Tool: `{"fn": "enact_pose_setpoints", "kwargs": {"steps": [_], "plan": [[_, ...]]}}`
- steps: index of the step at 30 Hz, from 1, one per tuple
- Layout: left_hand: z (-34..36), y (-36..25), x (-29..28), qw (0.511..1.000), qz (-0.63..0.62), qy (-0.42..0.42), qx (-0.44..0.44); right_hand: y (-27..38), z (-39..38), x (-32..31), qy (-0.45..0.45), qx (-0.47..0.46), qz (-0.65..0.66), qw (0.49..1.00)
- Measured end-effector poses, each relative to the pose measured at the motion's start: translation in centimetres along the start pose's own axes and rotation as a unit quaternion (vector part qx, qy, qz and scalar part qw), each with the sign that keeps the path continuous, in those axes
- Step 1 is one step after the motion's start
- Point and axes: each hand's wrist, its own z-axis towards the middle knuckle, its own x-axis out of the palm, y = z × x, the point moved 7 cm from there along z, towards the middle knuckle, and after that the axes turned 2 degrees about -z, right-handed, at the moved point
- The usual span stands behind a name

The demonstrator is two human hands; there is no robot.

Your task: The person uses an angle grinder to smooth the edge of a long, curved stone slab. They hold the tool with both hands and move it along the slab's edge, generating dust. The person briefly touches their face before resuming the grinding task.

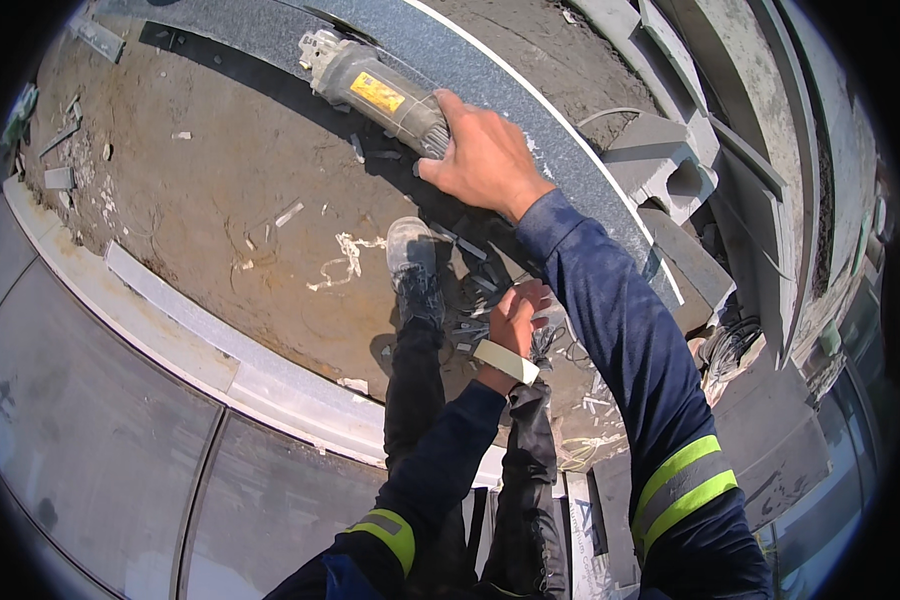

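Observation:
A grey, dust-coated angle grinder (375, 92) with a yellow label lies on its side along a long grey stone slab (550, 140). Its head points to the upper left. My right hand (485, 150) is closed round the grinder's rear end, thumb on the near side and fingers over the top. Lower down, my left hand (516, 318) hangs above the ground between my legs, fingers loosely apart with nothing seen in them. A pale band (505, 361) circles the left wrist. Whether a disc is fitted to the grinder cannot be made out.
My dusty shoe (412, 255) stands on brown dirt (220, 220) strewn with stone offcuts and a pale tangled string (348, 262). Cut stone pieces (675, 165) lean at the right. A pale kerb (190, 340) borders dark panels (100, 400) at the left.

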Motion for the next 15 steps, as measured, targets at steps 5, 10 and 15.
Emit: {"fn": "enact_pose_setpoints", "kwargs": {"steps": [5,10,15], "plan": [[0.02,-0.31,0.10,1.000,-0.003,0.004,-0.006,-0.06,0.00,0.29,-0.005,0.004,-0.010,1.000],[0.33,-0.70,-0.12,1.000,-0.005,0.000,-0.005,-0.43,-0.05,0.59,0.002,0.014,-0.009,1.000],[0.68,-0.81,-0.32,1.000,0.014,0.008,0.008,-0.56,0.02,0.80,0.012,0.019,-0.027,0.999]]}}
